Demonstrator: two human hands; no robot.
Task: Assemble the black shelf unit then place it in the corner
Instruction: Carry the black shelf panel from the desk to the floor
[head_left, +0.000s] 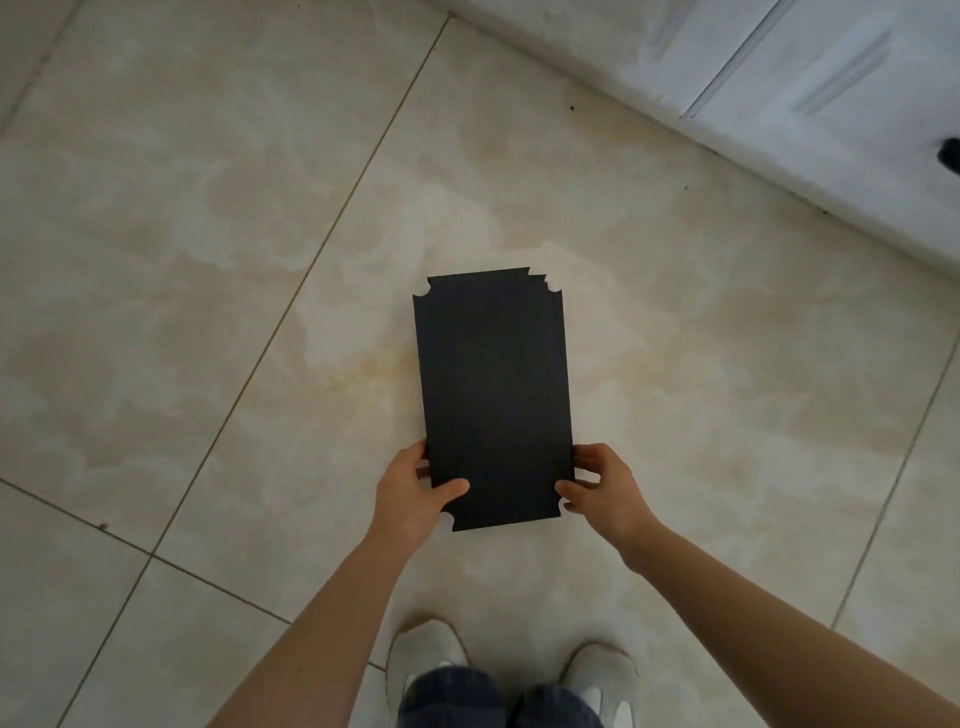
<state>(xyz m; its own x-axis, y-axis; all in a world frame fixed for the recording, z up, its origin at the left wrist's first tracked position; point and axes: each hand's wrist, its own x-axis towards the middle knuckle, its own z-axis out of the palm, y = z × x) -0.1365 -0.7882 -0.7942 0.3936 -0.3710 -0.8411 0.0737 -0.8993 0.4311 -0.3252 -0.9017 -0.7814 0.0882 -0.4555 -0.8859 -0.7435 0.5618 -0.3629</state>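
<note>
I am looking straight down through the head camera, and the black shelf board (493, 395) is sitting in the centre of the frame, held flat above the tiled floor (208, 260) instead of lying on it, as far as I can judge. My left hand (415, 488) is gripping its near left edge with the thumb pressed on the top face and the fingers tucked under. My right hand (605, 486) is doing the same on the near right edge, so both hands are grasping the board and neither is free. Both are clamping the end closest to my body, about level with each other, so neither is nearer to the work. The rest of the board is reaching away from them toward the top of the frame. Its long axis is running from the lower centre upward, with the far end leaning very slightly left, and all four corners are showing small notches, which I take to be seats for posts. I cannot tell whether anything is hanging beneath the board, because its top face is hiding whatever is under it. A white cabinet (831, 104) is crossing the upper right of the frame on a diagonal, well apart from the far end. My shoes (426, 654) are standing at the bottom edge, just below the hands. The corner itself is not showing clearly, so I am judging that placing is not yet under way.
</note>
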